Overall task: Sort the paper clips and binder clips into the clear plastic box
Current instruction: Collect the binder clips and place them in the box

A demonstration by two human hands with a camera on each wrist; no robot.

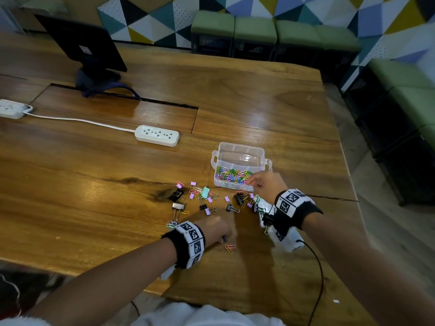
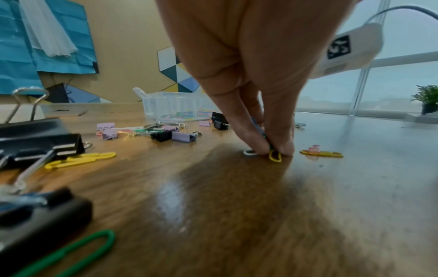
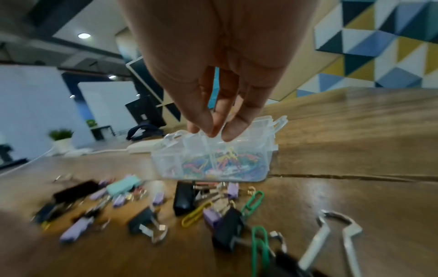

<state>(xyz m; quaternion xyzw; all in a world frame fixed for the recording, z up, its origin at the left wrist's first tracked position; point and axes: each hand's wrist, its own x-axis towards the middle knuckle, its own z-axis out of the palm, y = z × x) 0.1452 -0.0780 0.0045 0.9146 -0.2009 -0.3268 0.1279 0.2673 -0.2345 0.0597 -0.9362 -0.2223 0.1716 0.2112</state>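
The clear plastic box point(image 1: 240, 147) stands on the wooden table, its near compartment full of coloured paper clips point(image 1: 231, 176). My right hand point(image 1: 255, 184) hangs over the box's near right corner point(image 3: 260, 168), fingers point(image 3: 203, 120) pointing down and close together with nothing visible between them. My left hand point(image 1: 222, 234) pinches a few paper clips point(image 2: 275, 155) against the table nearer me. Loose binder clips, black point(image 1: 176, 195), mint point(image 1: 205, 192) and lilac, lie mixed with paper clips between the hands. Two more paper clips point(image 1: 230, 247) lie just right of my left hand.
A white power strip point(image 1: 157, 135) with its cable lies left of the box, and another point(image 1: 10, 108) sits at the far left. A dark monitor point(image 1: 82, 43) stands at the back. The table's right edge point(image 1: 348, 175) is close to the box. Green stools point(image 1: 235, 27) line the wall.
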